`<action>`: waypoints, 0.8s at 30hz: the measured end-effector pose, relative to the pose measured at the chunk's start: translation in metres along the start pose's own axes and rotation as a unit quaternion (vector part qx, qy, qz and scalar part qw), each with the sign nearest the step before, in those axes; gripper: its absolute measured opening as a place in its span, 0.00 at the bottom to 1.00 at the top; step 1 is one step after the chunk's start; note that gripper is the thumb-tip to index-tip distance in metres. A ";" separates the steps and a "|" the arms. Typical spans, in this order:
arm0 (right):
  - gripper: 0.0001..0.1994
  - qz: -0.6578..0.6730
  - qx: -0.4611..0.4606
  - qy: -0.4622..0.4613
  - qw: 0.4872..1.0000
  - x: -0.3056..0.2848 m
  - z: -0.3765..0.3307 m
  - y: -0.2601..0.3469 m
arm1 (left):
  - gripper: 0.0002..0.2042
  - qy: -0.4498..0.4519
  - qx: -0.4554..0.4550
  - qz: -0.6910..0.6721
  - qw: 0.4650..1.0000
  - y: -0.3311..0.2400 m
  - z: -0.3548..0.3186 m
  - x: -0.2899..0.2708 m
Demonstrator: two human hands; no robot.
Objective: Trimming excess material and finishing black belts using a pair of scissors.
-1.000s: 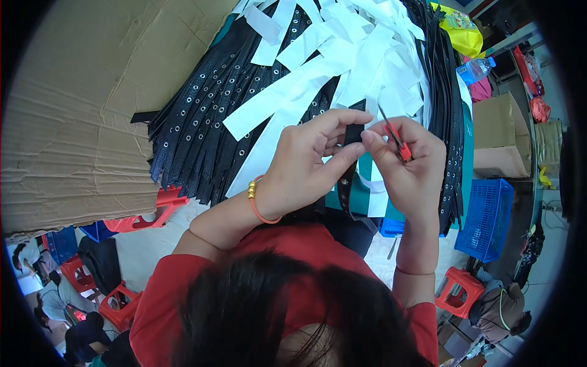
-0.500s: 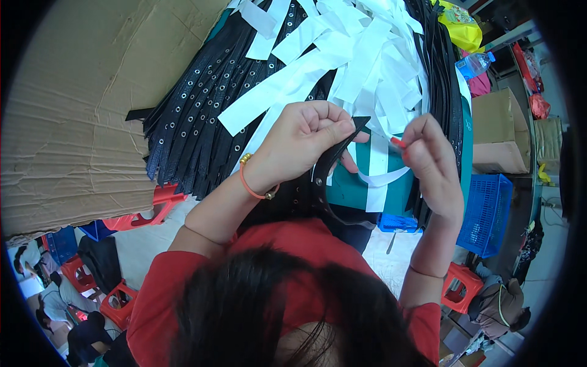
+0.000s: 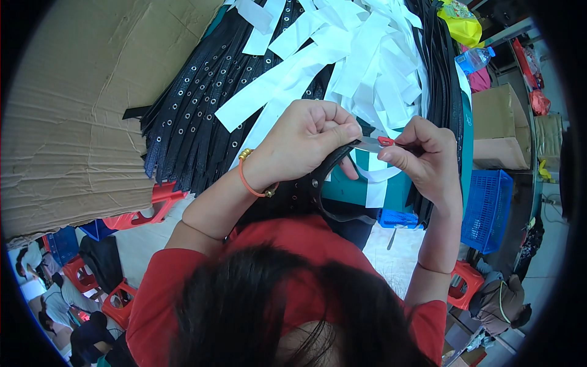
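Head view shows my left hand [image 3: 309,139] at the centre of the frame, fingers curled tight and pressed together around the end of a black strap [image 3: 327,174] that loops down below the knuckles toward my red sleeve. Just to the right, my right hand [image 3: 422,156] has its fingers pinching a small red-handled blade [image 3: 376,143], the metal tip pointing left and meeting the strap end right beside my left thumb. Behind both hands, across the upper middle of the frame, lies a pile of black studded straps [image 3: 195,116] on the teal worktop [image 3: 391,192], with white paper strips [image 3: 342,61] strewn over them. A sheet of brown cardboard [image 3: 79,110] fills the left side, and a blue crate [image 3: 489,208] sits low on the right. As I judge it, the risk is the blade tip: it sits so near my left thumb that a slip along the strap edge could nick a finger. The strap hangs free below the grip, so a tug from its weight could also twist the end away from the blade and spoil the cut.
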State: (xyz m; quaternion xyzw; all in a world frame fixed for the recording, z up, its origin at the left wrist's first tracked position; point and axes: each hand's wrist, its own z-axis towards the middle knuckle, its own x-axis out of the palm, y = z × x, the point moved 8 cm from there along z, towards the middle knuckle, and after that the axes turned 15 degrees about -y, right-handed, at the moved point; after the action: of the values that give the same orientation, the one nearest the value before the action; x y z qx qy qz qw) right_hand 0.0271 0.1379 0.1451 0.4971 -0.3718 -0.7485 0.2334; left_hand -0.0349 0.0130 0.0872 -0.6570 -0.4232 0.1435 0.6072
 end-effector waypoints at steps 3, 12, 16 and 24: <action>0.19 0.019 -0.024 0.017 0.999 0.003 0.001 0.001 | 0.10 0.015 -0.035 0.002 0.999 0.000 -0.002 0.000; 0.19 0.029 -0.106 0.020 0.994 0.006 -0.003 0.002 | 0.10 0.048 -0.058 0.006 0.997 0.000 -0.003 0.001; 0.20 0.038 -0.103 0.019 0.994 0.006 -0.003 0.000 | 0.11 0.044 -0.059 -0.001 0.997 0.002 -0.002 0.001; 0.13 0.230 -0.046 -0.078 0.969 -0.009 -0.008 -0.031 | 0.12 0.022 -0.037 0.003 0.999 -0.007 -0.001 0.004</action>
State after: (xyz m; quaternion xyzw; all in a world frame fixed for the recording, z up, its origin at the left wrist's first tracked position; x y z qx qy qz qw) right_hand 0.0384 0.1615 0.1240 0.3266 -0.4584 -0.7275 0.3923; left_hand -0.0349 0.0148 0.0952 -0.6829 -0.4130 0.1150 0.5914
